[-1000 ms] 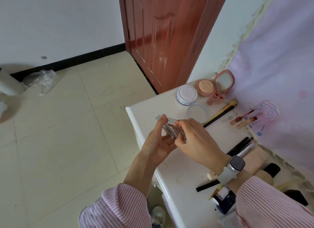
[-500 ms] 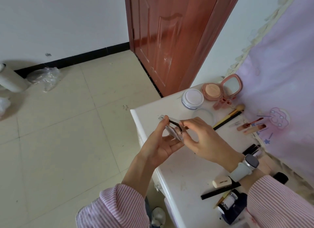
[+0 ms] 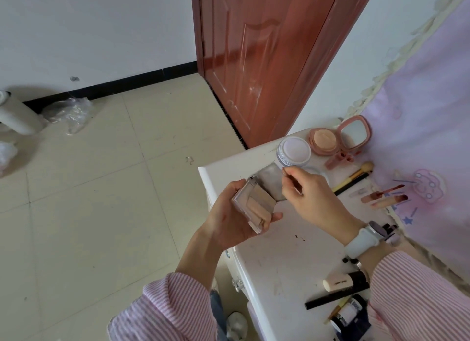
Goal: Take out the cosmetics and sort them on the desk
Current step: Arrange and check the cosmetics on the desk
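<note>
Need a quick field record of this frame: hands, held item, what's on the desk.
left hand: grips the base of the square compact
right hand: pinches the edge of the compact's mirrored lid
compact state: open, beige pan showing, held over the desk's left edge
desk: white, scuffed
far end: lilac jar, open pink round compact
right side: makeup brush, lip tubes
near end: black pencil, cream-capped tube
</note>
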